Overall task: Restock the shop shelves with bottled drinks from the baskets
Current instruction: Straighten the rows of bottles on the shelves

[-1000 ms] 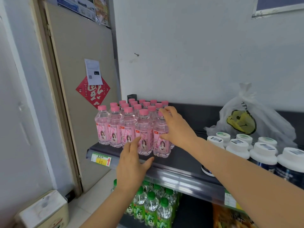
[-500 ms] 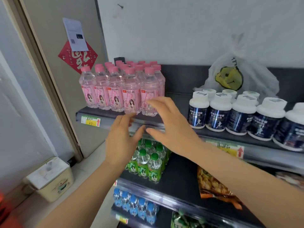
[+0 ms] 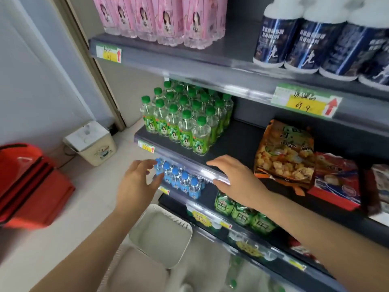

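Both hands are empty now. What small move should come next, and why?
Probably lower both hands toward the white basket to fetch more stock: left hand and right hand are open, holding nothing, before stocked shelves. This basket looks bare, though.

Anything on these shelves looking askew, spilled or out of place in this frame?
Nothing spilled or damaged. The green-capped bottles and blue-capped bottles stand in tidy blocks. The only untidy spot is the orange snack bag on the middle shelf: it lies slumped, and its lower edge appears to hang over the shelf front.
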The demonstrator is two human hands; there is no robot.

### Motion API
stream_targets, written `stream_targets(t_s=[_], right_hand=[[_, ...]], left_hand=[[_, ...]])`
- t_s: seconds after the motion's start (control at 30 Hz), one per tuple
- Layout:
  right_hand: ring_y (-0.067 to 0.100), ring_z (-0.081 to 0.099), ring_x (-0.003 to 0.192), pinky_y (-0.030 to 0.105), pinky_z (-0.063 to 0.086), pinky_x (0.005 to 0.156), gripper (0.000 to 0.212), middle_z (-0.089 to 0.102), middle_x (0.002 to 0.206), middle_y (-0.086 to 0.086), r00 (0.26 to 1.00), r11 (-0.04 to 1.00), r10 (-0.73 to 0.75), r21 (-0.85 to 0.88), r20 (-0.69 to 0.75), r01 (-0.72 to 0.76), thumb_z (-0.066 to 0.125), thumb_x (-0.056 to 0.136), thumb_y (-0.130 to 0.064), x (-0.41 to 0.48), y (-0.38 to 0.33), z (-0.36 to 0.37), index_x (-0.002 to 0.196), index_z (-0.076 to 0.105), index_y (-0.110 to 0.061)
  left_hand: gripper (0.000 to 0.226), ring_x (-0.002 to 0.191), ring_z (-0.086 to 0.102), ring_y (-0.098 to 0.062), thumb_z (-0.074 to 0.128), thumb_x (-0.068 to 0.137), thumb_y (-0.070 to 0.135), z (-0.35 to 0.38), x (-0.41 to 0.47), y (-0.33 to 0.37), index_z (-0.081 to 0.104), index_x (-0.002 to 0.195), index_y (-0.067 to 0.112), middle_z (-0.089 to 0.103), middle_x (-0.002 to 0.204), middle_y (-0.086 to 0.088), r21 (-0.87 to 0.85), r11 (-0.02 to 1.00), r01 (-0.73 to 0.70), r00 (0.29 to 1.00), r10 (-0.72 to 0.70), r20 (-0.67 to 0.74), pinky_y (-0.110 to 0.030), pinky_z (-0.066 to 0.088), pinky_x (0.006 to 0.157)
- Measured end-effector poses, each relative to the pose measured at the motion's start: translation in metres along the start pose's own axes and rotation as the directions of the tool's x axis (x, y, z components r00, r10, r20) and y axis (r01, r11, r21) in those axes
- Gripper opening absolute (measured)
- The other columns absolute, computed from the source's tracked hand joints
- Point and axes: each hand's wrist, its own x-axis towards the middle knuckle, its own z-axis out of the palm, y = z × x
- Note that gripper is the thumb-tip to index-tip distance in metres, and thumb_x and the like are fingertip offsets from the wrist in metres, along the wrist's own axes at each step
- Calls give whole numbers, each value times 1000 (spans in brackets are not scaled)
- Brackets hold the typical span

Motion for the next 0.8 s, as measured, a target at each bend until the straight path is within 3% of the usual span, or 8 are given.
stream_targets(t_s=[0.13,0.3,0.47,0.63,0.8], right_hand=[[23,52,112,37,43,95,40,54,121,4,1000,1000,7,30,-14,-7,63,87,-13,1,24,31,127,56,-14],[22,53,113,32,41,97,41,57,122,4,995,994,89,63,-47,-86,64,85,-12,-9,53,72,126,58,-13],[22,57,112,33,44,98,37,62,121,5,980,970,197,144,-7,-194,61,88,-15,-43,89,149,125,59,-12],[17,61,99,19,40,85,35,66,112,3,941,927,340,168,8,-336,61,84,-18,-84,144,243,118,63,-11],[23,66,90,29,52,80,35,67,106,7,877,872,476,99,58,-480,62,81,-18,-137,227,342,115,65,-10]], left_hand=[[30,84,56,-10,71,82,27,31,-25,-17,63,111,22,51,98,11,21,996,84,994,-85,72,-30,50,73],[28,80,58,-11,73,80,22,86,-47,-45,66,107,18,59,93,6,-4,991,134,972,-131,197,-27,46,71],[19,89,64,-15,69,83,26,163,-78,-86,66,101,22,66,90,6,57,982,181,873,-187,450,-27,45,79],[20,88,65,-14,69,82,28,250,-117,-137,65,102,25,66,89,8,40,983,177,763,-163,625,-32,51,83],[23,92,62,-10,64,86,33,338,-146,-180,62,109,29,62,94,13,45,992,117,716,-116,688,-31,50,85]])
